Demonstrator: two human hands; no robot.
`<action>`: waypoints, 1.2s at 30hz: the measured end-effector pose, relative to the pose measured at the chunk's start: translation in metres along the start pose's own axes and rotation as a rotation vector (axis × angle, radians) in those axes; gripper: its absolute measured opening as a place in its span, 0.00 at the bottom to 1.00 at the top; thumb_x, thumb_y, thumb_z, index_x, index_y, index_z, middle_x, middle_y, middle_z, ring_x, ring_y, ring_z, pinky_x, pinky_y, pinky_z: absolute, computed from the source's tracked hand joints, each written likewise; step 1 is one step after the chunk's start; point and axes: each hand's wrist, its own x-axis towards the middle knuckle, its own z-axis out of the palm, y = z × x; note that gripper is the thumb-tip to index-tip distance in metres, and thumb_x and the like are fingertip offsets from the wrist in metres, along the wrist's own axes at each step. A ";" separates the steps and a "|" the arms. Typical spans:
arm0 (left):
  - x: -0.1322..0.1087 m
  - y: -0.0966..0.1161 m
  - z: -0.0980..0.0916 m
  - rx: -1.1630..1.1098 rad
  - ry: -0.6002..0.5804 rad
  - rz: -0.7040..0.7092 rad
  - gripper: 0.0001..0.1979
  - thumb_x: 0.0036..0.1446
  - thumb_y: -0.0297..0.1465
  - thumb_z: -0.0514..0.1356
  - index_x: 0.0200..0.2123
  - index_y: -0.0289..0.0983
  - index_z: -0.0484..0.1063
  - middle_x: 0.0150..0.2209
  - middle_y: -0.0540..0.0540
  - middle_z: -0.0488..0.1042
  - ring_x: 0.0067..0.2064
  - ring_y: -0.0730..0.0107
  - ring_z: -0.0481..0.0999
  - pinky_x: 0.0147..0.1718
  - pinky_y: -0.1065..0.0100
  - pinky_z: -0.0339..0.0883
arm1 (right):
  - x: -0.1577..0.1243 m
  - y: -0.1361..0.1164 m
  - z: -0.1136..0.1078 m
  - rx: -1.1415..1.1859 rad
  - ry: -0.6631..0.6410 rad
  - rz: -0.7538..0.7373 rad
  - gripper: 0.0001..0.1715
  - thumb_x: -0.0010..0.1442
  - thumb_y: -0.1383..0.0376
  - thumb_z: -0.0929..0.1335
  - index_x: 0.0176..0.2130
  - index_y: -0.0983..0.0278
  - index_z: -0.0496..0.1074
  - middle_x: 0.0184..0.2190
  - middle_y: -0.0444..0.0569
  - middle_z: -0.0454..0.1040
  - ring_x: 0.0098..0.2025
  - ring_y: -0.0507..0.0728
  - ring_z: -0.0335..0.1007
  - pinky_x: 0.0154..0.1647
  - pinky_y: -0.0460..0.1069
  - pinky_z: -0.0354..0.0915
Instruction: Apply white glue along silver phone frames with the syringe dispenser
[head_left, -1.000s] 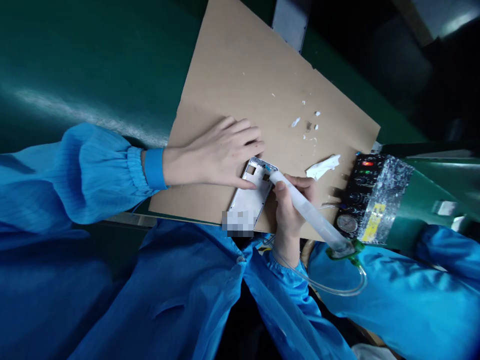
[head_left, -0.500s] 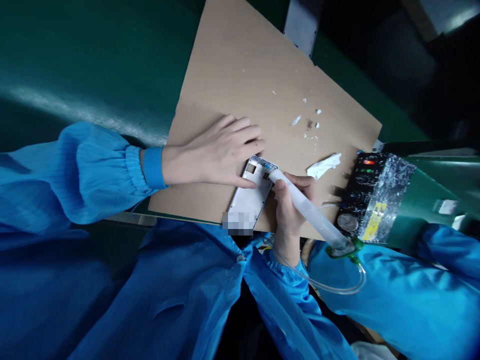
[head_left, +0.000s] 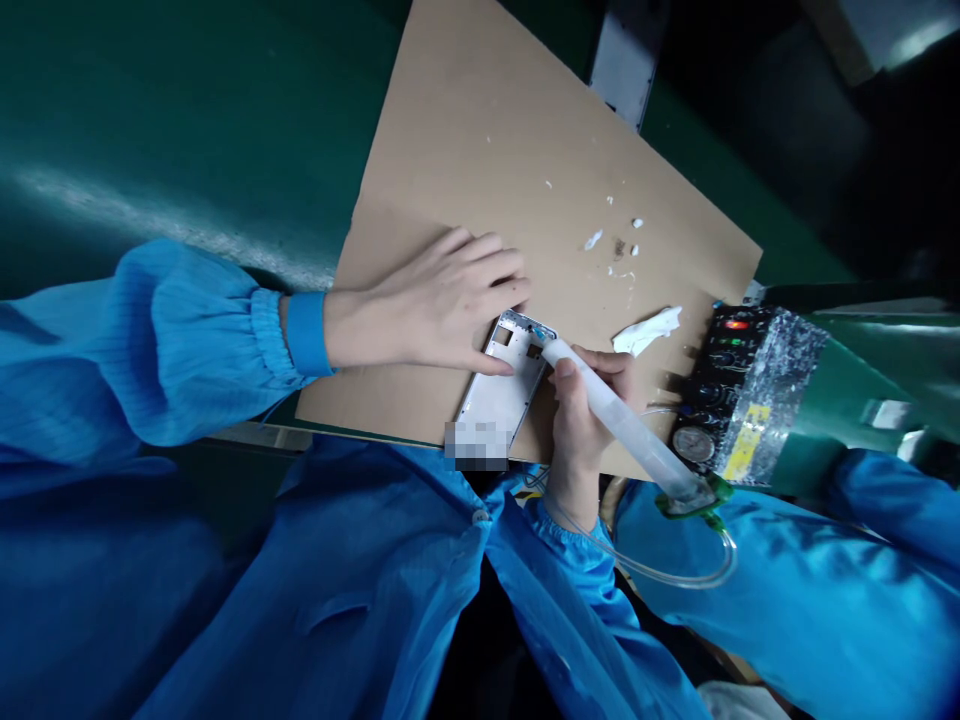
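Note:
A silver phone frame (head_left: pixel 501 385) lies on a brown cardboard sheet (head_left: pixel 487 150). My left hand (head_left: pixel 435 305) rests flat on the cardboard with its fingers stretched out and the thumb pressed on the frame's left edge. My right hand (head_left: pixel 581 420) is closed round a translucent dispensing syringe (head_left: pixel 622 425). The syringe tip touches the top right corner of the frame. A clear tube (head_left: pixel 675 572) runs from the syringe's green rear cap.
A black control box (head_left: pixel 716 395) with a red light, green light and gauge stands at the cardboard's right edge. A crumpled white scrap (head_left: pixel 646 332) and small white blobs (head_left: pixel 611 240) lie on the cardboard. Green table surface (head_left: pixel 187 120) lies to the left.
The syringe tip has shifted slightly along the frame's top right corner. Both hands otherwise stay where they were.

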 end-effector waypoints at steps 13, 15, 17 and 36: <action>0.002 0.002 -0.004 0.134 -0.060 0.029 0.36 0.67 0.58 0.76 0.58 0.33 0.76 0.62 0.32 0.79 0.64 0.39 0.73 0.59 0.44 0.66 | 0.004 -0.004 0.000 0.094 0.049 0.032 0.20 0.73 0.47 0.79 0.44 0.57 0.75 0.33 0.42 0.80 0.33 0.55 0.80 0.37 0.53 0.77; 0.002 0.004 -0.006 0.138 -0.058 0.024 0.35 0.68 0.56 0.76 0.59 0.32 0.76 0.63 0.32 0.79 0.64 0.40 0.73 0.60 0.46 0.65 | 0.005 -0.004 0.001 0.119 0.057 0.025 0.20 0.72 0.48 0.80 0.43 0.58 0.75 0.31 0.41 0.79 0.32 0.54 0.79 0.36 0.52 0.76; 0.001 0.006 -0.008 0.143 -0.061 0.015 0.32 0.70 0.52 0.76 0.59 0.31 0.77 0.63 0.32 0.79 0.64 0.41 0.74 0.60 0.48 0.65 | 0.006 -0.005 0.001 0.143 0.068 0.024 0.21 0.71 0.48 0.81 0.42 0.59 0.76 0.30 0.40 0.79 0.30 0.53 0.77 0.35 0.51 0.75; 0.001 0.007 -0.010 0.149 -0.064 0.019 0.31 0.73 0.52 0.72 0.61 0.31 0.77 0.63 0.33 0.79 0.64 0.41 0.73 0.59 0.48 0.63 | 0.007 -0.005 0.000 0.159 0.068 0.037 0.25 0.68 0.44 0.82 0.40 0.59 0.76 0.28 0.39 0.78 0.28 0.50 0.73 0.30 0.48 0.70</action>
